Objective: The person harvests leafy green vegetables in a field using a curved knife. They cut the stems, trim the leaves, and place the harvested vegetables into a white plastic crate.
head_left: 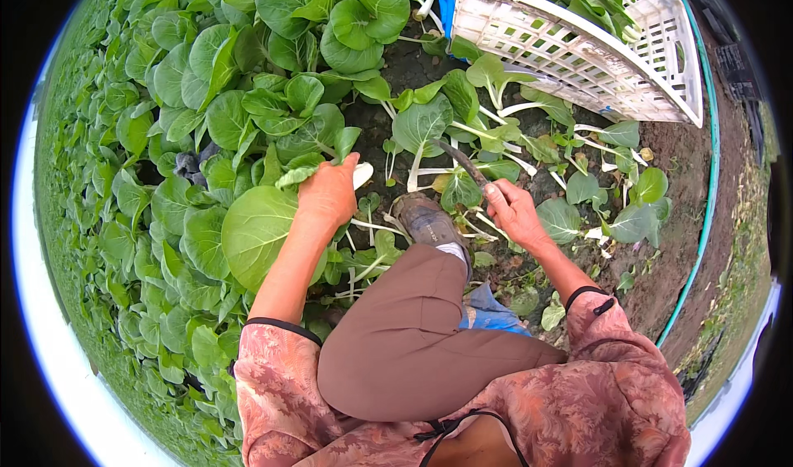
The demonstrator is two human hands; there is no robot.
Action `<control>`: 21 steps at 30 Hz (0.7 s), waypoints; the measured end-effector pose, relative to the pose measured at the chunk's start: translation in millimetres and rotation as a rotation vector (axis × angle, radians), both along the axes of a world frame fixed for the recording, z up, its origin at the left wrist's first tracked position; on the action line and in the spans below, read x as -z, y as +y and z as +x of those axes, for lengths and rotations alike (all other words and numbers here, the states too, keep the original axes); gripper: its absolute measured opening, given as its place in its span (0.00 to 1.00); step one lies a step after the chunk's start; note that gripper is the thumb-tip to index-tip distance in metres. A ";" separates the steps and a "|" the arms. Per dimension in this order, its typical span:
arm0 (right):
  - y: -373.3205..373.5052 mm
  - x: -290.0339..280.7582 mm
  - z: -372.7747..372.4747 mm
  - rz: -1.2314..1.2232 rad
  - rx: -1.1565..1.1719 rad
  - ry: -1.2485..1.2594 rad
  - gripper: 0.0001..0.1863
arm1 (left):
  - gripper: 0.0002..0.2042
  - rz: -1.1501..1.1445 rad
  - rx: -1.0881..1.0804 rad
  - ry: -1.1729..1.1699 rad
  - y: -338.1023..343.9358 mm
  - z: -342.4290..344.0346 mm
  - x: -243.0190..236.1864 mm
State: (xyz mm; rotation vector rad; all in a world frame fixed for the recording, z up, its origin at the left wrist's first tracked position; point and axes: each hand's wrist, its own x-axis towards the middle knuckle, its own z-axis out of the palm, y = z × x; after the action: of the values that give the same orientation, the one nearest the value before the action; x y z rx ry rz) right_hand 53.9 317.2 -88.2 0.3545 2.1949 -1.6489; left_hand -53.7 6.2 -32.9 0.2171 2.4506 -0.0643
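Note:
My left hand [330,190] is closed around a leafy green that looks like bok choy [362,174]. Its pale stem end sticks out on the right of the fist, and leaves show above the fingers. A large broad leaf [260,234] lies beside my left forearm. My right hand [514,211] grips a knife [462,161] with a dark, slightly curved blade pointing up and left. The blade tip is over loose cut leaves [423,124] on the soil, apart from the plant in my left hand. The knife's handle is mostly hidden by my fingers.
Dense rows of growing greens [182,78] fill the left side. A white plastic crate [545,45] holding leafy greens stands at the far right. A teal hose [712,161] runs along the right. My shoe [428,221] rests among scattered leaves; blue sheeting [496,310] lies near my leg.

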 end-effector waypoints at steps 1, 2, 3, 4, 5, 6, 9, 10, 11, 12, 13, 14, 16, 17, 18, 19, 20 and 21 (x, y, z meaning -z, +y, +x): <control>-9.9 2.3 -4.2 -0.004 -0.029 -0.005 0.23 | 0.38 0.026 -0.075 0.005 -5.0 13.8 -5.4; -22.7 1.1 -11.0 0.033 -0.071 0.017 0.23 | 0.42 0.049 -0.152 0.010 -11.0 27.7 -12.0; -31.2 5.9 -16.3 0.048 -0.103 0.027 0.23 | 0.46 0.176 -0.116 0.220 -19.3 36.9 -10.5; -39.8 13.1 -20.9 0.062 -0.135 0.035 0.23 | 0.48 0.195 -0.194 0.190 -28.9 42.3 -11.7; -49.4 20.5 -25.8 0.096 -0.181 0.081 0.23 | 0.49 0.310 -0.241 0.287 -42.1 46.2 -3.7; -59.1 27.4 -29.8 0.130 -0.225 0.127 0.23 | 0.50 0.425 -0.288 0.384 -56.8 49.6 5.5; -84.0 33.5 -39.0 0.116 -0.285 0.146 0.22 | 0.43 0.346 -0.221 0.309 -69.3 57.5 15.5; -96.6 33.5 -42.9 0.109 -0.318 0.156 0.22 | 0.42 0.280 -0.186 0.245 -77.5 63.6 12.1; -100.5 38.7 -45.1 0.161 -0.320 0.153 0.23 | 0.37 0.239 -0.171 0.153 -69.8 66.3 5.1; -102.9 46.4 -46.0 0.162 -0.296 0.160 0.23 | 0.35 0.236 -0.095 0.107 -71.5 73.7 9.7; -104.5 54.8 -46.1 0.164 -0.269 0.168 0.24 | 0.35 0.216 -0.066 0.068 -69.3 79.7 12.5; -104.5 62.5 -45.1 0.166 -0.242 0.174 0.25 | 0.35 0.196 -0.036 0.028 -67.1 85.6 15.4; -112.6 66.2 -47.6 0.139 -0.222 0.129 0.26 | 0.34 0.163 -0.038 -0.013 -74.2 100.6 23.4; -115.9 68.7 -48.1 0.133 -0.206 0.086 0.26 | 0.35 0.156 -0.045 -0.010 -79.0 106.4 28.7; -118.7 71.1 -48.8 0.127 -0.189 0.042 0.26 | 0.35 0.149 -0.052 -0.008 -84.4 111.1 33.3; -121.2 73.7 -49.9 0.128 -0.225 0.032 0.26 | 0.35 0.154 -0.067 0.006 -89.3 115.9 37.3; -123.1 73.4 -51.7 0.134 -0.256 0.020 0.26 | 0.35 0.165 -0.079 0.019 -90.4 117.2 37.8; -125.1 73.4 -54.0 0.139 -0.287 0.007 0.26 | 0.35 0.175 -0.091 0.031 -91.8 118.1 39.3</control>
State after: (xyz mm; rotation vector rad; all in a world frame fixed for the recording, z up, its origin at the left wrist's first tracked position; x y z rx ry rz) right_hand -0.1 192.1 -161.7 0.0640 2.2488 -1.3515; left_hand 64.4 -85.6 -72.2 0.1822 2.4946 0.1888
